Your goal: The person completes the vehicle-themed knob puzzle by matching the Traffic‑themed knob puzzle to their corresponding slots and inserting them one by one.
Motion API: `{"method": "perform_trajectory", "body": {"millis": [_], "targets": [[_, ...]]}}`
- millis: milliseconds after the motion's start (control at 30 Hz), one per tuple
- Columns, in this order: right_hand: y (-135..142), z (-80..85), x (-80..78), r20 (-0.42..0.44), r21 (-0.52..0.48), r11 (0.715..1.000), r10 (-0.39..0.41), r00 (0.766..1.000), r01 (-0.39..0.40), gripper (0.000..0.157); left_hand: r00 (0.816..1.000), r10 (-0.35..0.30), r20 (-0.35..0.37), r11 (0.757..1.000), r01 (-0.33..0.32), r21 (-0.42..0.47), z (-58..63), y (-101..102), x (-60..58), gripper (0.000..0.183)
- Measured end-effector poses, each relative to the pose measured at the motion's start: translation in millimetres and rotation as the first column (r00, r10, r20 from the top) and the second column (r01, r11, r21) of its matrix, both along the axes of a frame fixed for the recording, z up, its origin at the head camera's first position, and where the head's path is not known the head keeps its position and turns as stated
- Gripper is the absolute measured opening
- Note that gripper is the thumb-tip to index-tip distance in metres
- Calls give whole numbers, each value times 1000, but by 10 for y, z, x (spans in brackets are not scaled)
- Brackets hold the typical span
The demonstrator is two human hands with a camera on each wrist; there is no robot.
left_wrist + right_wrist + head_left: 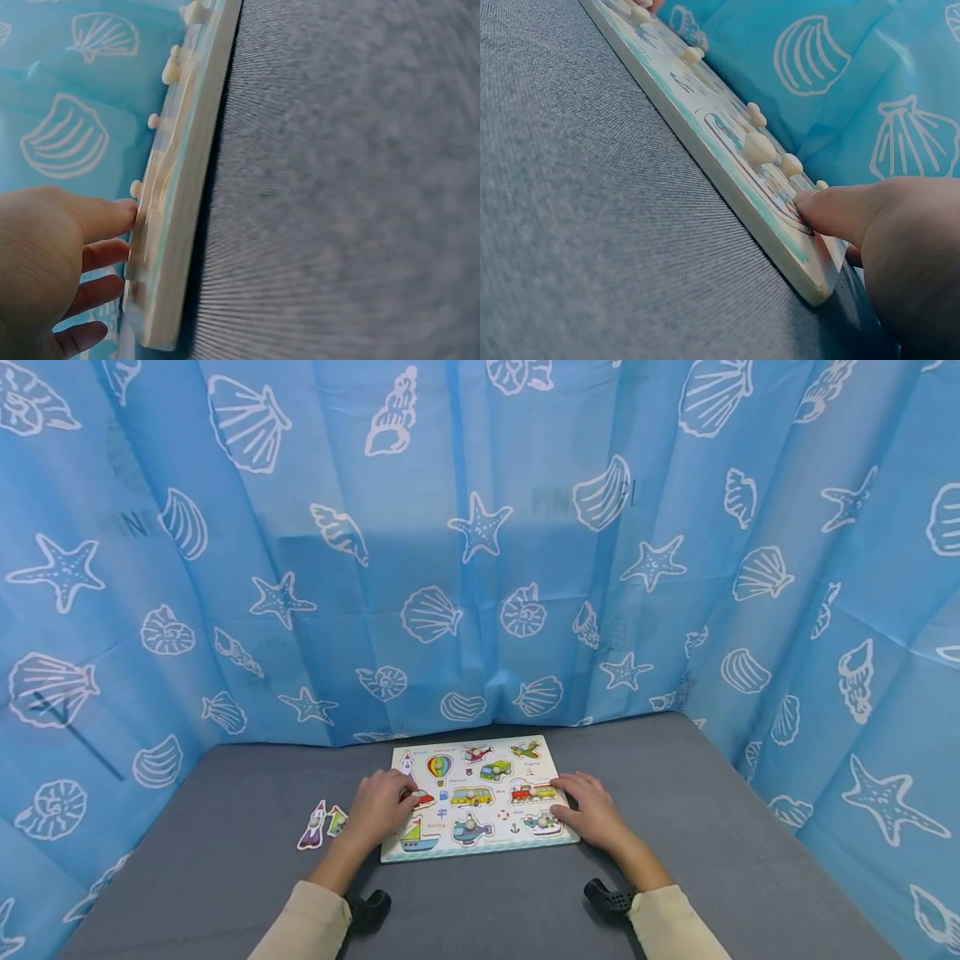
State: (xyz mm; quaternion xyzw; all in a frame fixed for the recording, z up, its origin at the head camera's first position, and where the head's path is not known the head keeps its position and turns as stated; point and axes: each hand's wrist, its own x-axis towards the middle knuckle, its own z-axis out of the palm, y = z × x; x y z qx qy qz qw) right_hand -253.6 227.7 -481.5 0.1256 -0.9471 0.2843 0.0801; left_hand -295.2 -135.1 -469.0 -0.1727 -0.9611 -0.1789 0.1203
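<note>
A wooden peg puzzle board (438, 752) with vehicle pictures lies on the grey table. My left hand (381, 806) is over its left side, with loosely bent fingers at the red car piece (425, 798), partly hidden by them. In the left wrist view the left thumb (112, 216) lies close to a small knob (136, 188). At the right edge of the board rests my right hand (596, 810). Its thumb (832, 208) touches the board's top by the ship piece (542, 824), while the other fingers are mostly hidden in the right wrist view.
Left of the board lie a rocket piece (312, 827) and a sailboat-like piece (337, 820), the latter partly behind the left forearm. Several knobbed pieces, among them a yellow bus (472, 797) and a balloon (439, 767), sit in the board. A blue shell-print curtain (480, 635) hangs behind the table.
</note>
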Motion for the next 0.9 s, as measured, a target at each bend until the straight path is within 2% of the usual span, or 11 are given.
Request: {"method": "perform_trajectory", "body": {"millis": [533,900], "targets": [[-18,-21,-8,1,-7,1000,-6,1000,6,42,1000,13,23,1000,-13,6,-28,-18,-12,5],[-2,3,-2,0,5,1000,-2,1000,2,41,1000,6,2,1000,-6,15,-28,-82,9,10]]}}
